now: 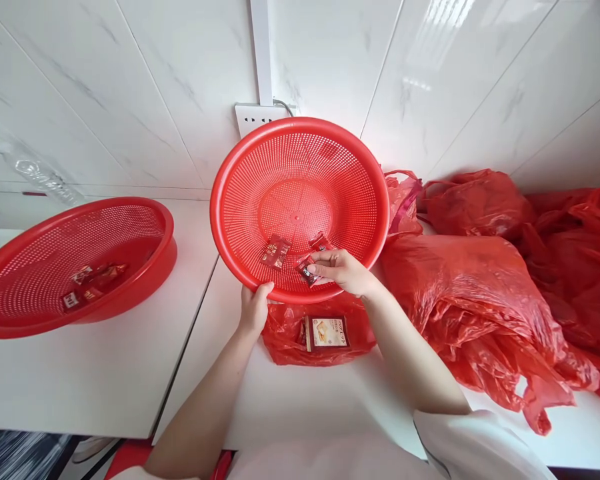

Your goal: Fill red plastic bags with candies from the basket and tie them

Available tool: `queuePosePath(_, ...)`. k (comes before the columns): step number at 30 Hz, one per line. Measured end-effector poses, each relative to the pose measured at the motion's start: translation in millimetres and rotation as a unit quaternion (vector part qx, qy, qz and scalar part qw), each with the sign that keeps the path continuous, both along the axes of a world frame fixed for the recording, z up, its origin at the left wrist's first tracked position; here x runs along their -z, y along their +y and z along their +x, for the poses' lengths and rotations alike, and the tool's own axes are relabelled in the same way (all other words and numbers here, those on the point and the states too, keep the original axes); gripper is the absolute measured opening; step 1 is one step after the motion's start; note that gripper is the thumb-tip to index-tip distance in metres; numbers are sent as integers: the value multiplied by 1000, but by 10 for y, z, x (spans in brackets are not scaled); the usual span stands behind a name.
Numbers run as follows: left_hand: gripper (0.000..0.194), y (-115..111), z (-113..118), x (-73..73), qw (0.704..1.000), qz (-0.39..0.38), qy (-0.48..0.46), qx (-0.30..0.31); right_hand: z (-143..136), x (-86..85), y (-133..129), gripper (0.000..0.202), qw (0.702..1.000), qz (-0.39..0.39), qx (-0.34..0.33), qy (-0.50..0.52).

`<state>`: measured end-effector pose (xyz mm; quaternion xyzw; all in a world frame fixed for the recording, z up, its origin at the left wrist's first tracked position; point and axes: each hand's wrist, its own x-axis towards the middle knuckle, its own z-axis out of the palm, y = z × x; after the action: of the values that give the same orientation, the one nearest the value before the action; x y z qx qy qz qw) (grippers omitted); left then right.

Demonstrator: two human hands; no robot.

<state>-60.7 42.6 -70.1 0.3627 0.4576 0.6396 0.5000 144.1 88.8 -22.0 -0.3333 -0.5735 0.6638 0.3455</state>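
A red plastic colander basket [300,150] is tilted toward me above the white table, its near rim gripped by my left hand [255,307]. Inside it, my right hand [344,270] pinches a small red snack packet [307,269] between thumb and fingers. Two more red packets lie in the basket: one [276,251] left of my fingers and another [321,241] just behind them. Below the near rim a red plastic bag [285,343] rests on the table, with a cream and brown snack pack [329,333] on it.
At the left stands a second red basket [145,287] with several small packets in it. Red plastic bags [480,287] are heaped along the right. A clear plastic bottle [50,180] lies behind the left basket, and a power strip [253,119] is on the wall.
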Motion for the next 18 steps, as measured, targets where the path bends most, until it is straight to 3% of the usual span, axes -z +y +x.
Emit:
queuePosePath(5, 15, 4, -2, -10, 1000, 13, 7, 0, 151, -303, -145, 31, 970, 139, -141, -141)
queuePosePath(7, 13, 4, 2, -1, 1000, 10, 18, -1, 177, -344, -179, 31, 954, 184, -135, -194)
queuePosePath(9, 11, -1, 10, 12, 1000, 4, 30, -3, 164, -303, -174, 30, 941, 233, -59, -238)
queuePosePath(11, 12, -13, 22, 22, 999, 0, 35, -1, 115, -197, -136, 30, 900, 289, 70, -318)
queuePosePath(13, 13, -30, 34, 29, 999, 0, 36, 2, 52, -61, -82, 34, 818, 314, 205, -436)
queuePosePath(15, 13, -46, 40, 34, 999, -1, 43, 11, 6, 63, -24, 40, 742, 292, 271, -539)
queuePosePath(16, 11, -51, 39, 36, 999, -2, 49, 15, -4, 111, 2, 40, 727, 273, 276, -567)
queuePosePath(18, 10, -53, 33, 41, 998, -4, 59, 20, 4, 168, 50, 40, 751, 237, 259, -559)
